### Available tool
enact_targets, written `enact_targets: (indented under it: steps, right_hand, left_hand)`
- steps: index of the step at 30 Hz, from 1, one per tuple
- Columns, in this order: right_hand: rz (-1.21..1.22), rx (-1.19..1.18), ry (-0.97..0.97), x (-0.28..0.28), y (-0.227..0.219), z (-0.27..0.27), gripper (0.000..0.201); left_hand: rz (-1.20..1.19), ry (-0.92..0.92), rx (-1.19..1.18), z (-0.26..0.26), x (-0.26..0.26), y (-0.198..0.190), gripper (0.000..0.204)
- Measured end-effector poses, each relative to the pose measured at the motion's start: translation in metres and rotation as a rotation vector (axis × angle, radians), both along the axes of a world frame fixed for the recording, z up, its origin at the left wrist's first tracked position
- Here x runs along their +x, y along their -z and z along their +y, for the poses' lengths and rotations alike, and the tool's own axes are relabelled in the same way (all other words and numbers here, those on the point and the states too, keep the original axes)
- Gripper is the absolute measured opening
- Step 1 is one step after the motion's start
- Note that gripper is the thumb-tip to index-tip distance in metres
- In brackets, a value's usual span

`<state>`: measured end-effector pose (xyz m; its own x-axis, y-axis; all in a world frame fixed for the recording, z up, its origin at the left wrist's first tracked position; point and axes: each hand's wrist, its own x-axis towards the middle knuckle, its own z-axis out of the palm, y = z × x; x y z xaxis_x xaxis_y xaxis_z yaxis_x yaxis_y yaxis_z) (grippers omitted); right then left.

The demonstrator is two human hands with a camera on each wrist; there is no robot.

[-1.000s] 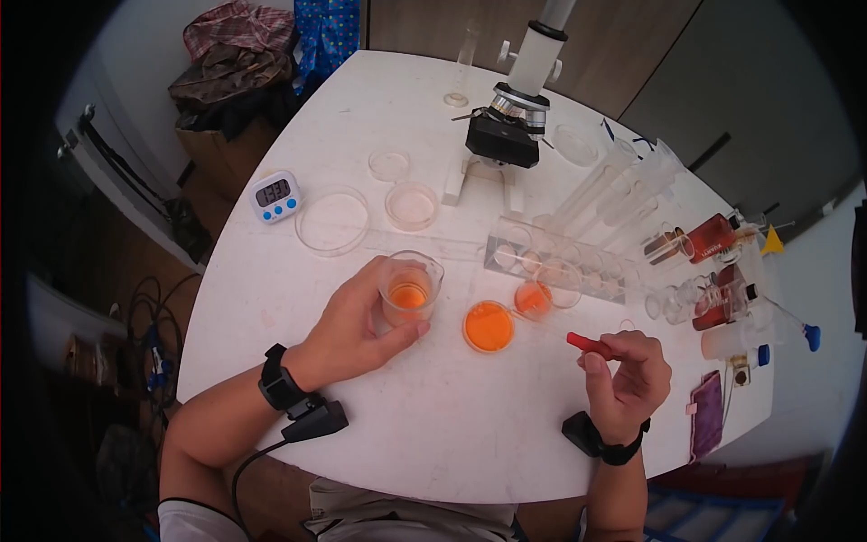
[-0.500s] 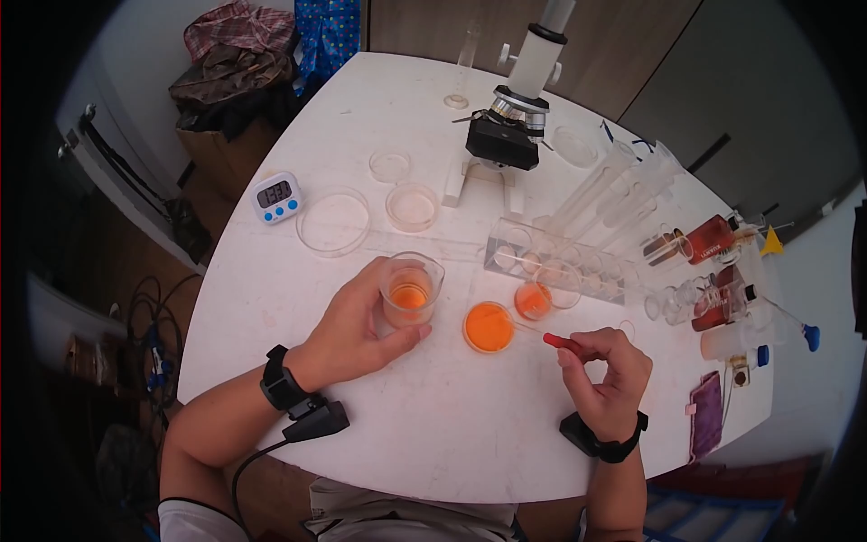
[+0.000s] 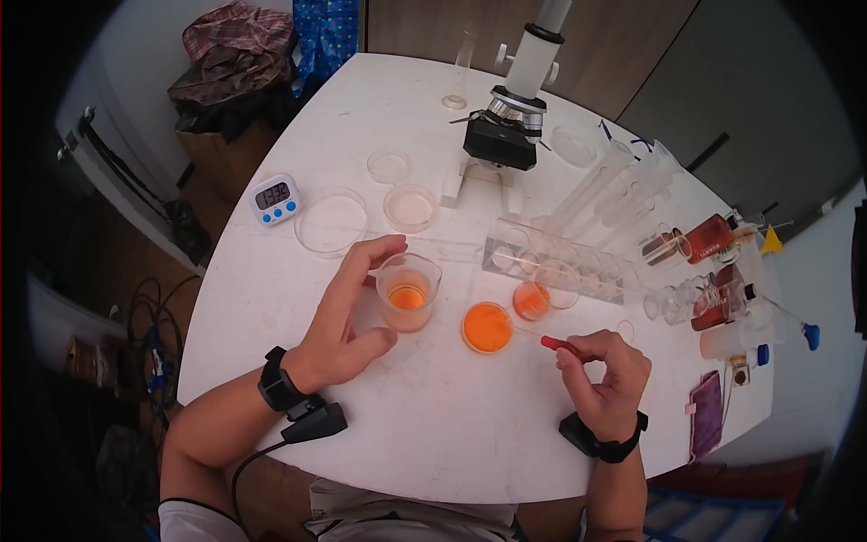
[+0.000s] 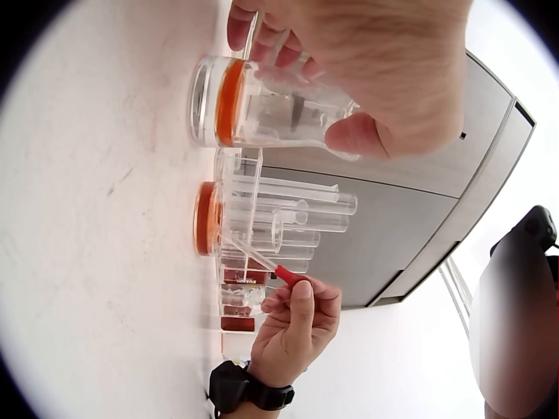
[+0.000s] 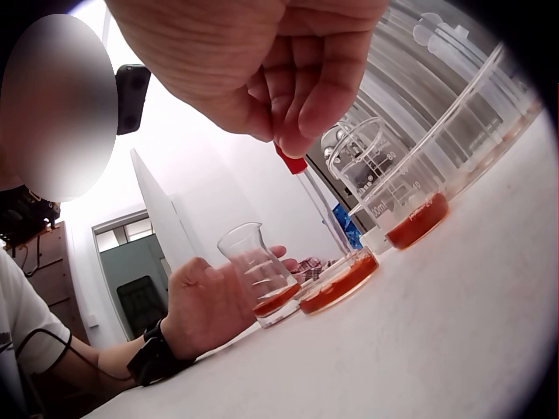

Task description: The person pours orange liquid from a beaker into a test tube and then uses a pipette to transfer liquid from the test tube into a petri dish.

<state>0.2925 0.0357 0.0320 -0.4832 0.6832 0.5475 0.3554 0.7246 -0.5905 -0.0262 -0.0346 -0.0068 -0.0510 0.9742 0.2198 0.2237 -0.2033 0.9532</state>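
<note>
A glass beaker [image 3: 408, 294] with some orange liquid stands on the white table. Around its left side my left hand [image 3: 345, 316] is spread, thumb and fingers apart; in the right wrist view the hand [image 5: 205, 305] is behind the beaker [image 5: 262, 279]. My right hand [image 3: 607, 379] pinches the red bulb [image 3: 555, 343] of a glass dropper [image 4: 249, 251]. The dropper's glass end reaches to a shallow dish of orange liquid [image 3: 487, 327]; whether it touches the liquid I cannot tell. Behind that dish is a small beaker of orange liquid [image 3: 531, 301].
Past the dishes stands a clear tube rack [image 3: 553, 262], with a microscope [image 3: 502, 135] farther back. A timer [image 3: 275, 200] and several glass dishes, one large [image 3: 331, 222], lie at the left. Glass tubes, brown-red bottles [image 3: 710, 238] and a purple cloth [image 3: 707, 415] are on the right.
My left hand has loosened from the beaker, its thumb and fingers spreading away. My right hand moved left with the dropper towards the orange dish, then stayed nearly still.
</note>
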Motion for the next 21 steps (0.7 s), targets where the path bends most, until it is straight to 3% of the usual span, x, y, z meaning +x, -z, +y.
enact_targets:
  steps: [5,11,12,16,21]
  right_hand:
    - [-0.025,0.004,-0.008,0.0,-0.003,0.0,0.013]
    - [-0.032,0.012,-0.023,0.0,-0.004,0.0,0.012]
    - [-0.032,0.015,-0.025,-0.001,-0.005,0.0,0.012]
    - [-0.014,0.002,-0.021,-0.002,-0.004,0.0,0.015]
    - [-0.004,-0.018,-0.025,-0.002,-0.002,0.001,0.018]
  left_hand:
    - [-0.044,-0.103,0.048,-0.002,0.003,-0.007,0.09]
    - [-0.082,-0.299,0.484,-0.012,-0.004,0.0,0.04]
    - [-0.083,-0.297,0.483,-0.017,-0.003,-0.003,0.04]
    - [0.001,-0.227,0.651,-0.031,0.006,-0.016,0.024]
    - [0.17,0.239,0.552,-0.035,0.015,-0.034,0.015]
